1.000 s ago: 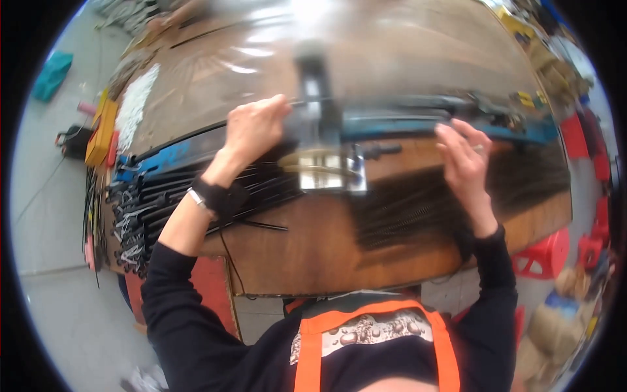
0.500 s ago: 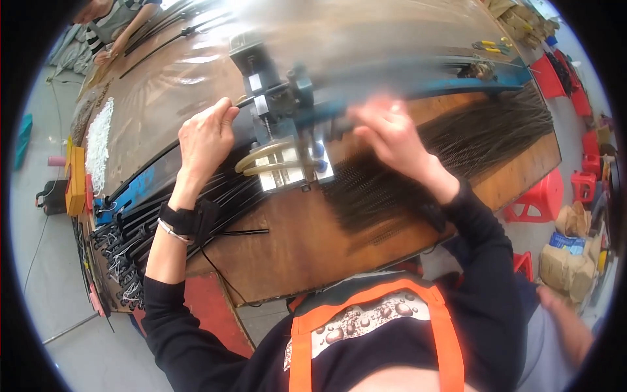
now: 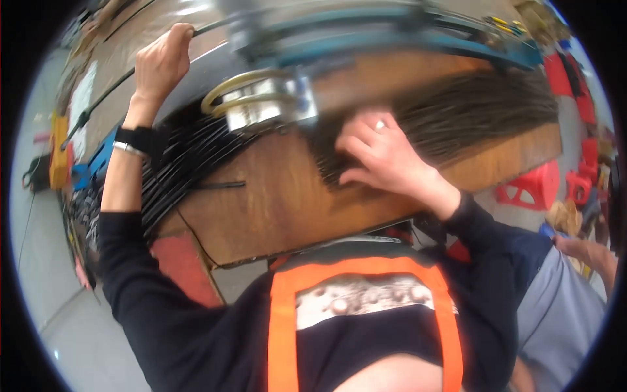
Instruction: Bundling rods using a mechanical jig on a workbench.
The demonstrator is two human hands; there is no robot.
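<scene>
My left hand (image 3: 160, 62) is closed around a thin dark rod (image 3: 114, 91) that runs diagonally along the far left of the wooden table (image 3: 274, 202). My right hand (image 3: 379, 153) rests with its fingers spread on a pile of thin dark rods (image 3: 470, 117) in the middle of the table, a ring on one finger. Between the hands stands a small metal fixture (image 3: 261, 104) with a pale curved tube, under a blurred blue bar (image 3: 392, 36). More black rods (image 3: 183, 170) lie fanned below my left wrist.
Red plastic stools (image 3: 529, 189) stand on the floor to the right. Another person's arm in a grey sleeve (image 3: 575, 261) shows at the lower right. A yellow object (image 3: 59, 150) and blue parts (image 3: 98, 163) lie at the table's left end. The view is motion-blurred.
My left hand has risen up the table and closed on a long rod. My right hand has dropped from the fixture onto the rod pile. The view has swung left.
</scene>
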